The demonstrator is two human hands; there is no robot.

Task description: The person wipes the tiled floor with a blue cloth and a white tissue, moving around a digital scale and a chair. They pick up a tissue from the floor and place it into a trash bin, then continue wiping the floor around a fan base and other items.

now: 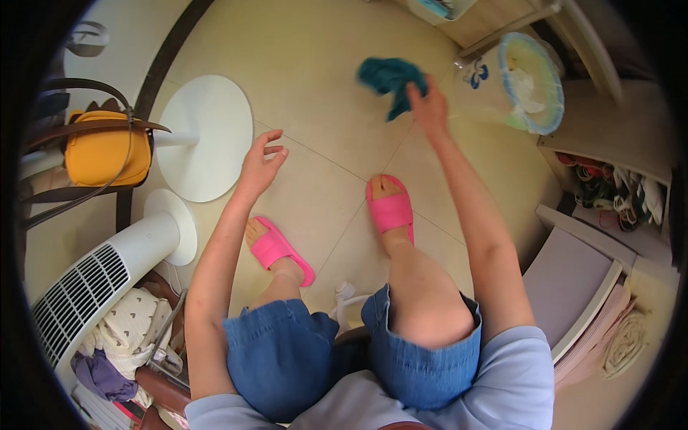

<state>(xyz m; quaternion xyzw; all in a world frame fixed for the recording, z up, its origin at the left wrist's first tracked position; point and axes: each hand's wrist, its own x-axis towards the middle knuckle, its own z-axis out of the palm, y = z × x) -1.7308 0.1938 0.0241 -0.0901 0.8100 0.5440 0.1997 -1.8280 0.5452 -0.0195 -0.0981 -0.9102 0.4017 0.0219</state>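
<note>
My right hand [428, 105] grips a teal cloth [389, 78], which hangs loosely from the fingers and looks slightly blurred. It is held out over the tiled floor [317, 177], to the left of a waste bin [484, 80] with a pale liner around its rim. My left hand [263, 161] is free, fingers apart and slightly curled, near the edge of a round white stand base [215, 161]. Below the hands are my feet in pink slide sandals [391, 212], and my knees show in blue denim shorts [279, 355].
A white tower fan [150, 236] leans into view at left, beside a yellow bag [107, 153] with dark straps. Heaped fabric [131, 322] lies below the fan. On the right, a shelf holds tangled cords [613, 188], near a grey drawer unit [564, 285]. A white container [443, 11] stands at the top.
</note>
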